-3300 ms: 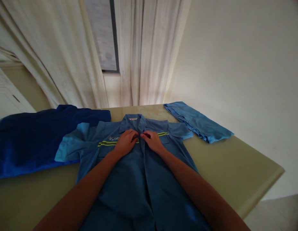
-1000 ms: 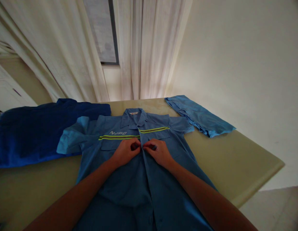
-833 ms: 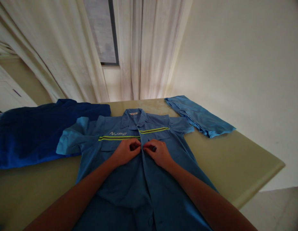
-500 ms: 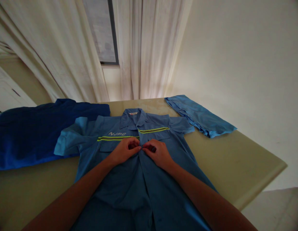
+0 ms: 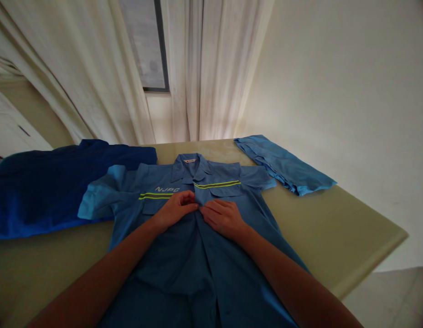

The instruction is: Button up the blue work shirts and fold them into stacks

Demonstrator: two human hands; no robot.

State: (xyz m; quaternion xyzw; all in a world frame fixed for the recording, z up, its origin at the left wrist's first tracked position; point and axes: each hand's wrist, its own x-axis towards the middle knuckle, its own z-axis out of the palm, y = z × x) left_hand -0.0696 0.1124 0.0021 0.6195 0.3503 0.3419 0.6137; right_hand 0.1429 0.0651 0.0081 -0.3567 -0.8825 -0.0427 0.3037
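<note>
A blue short-sleeved work shirt [image 5: 170,269] lies face up on the table, collar away from me, with yellow stripes and "NJPC" lettering across the chest. Both hands meet at its front placket, just below the stripes. My left hand [image 5: 179,207] is closed, thumb and fingers pinching the placket edge from the left. Opposite it, my right hand [image 5: 223,216] has its fingers curled together on the other side of the same edge. Any button between the fingertips is too small to make out. Below the hands the placket hangs slightly parted.
A dark blue garment [image 5: 54,187] lies on the left of the table [image 5: 348,237]. At the back right is a folded light blue garment [image 5: 286,164]. The table's right edge slants toward me. Behind stand pale curtains [image 5: 218,68], a window [image 5: 146,45] and a white wall [image 5: 341,91].
My right hand has rolled over, its fingers now flatter and closer together on the placket. The left fingers have shifted slightly up. The shirt stays in place.
</note>
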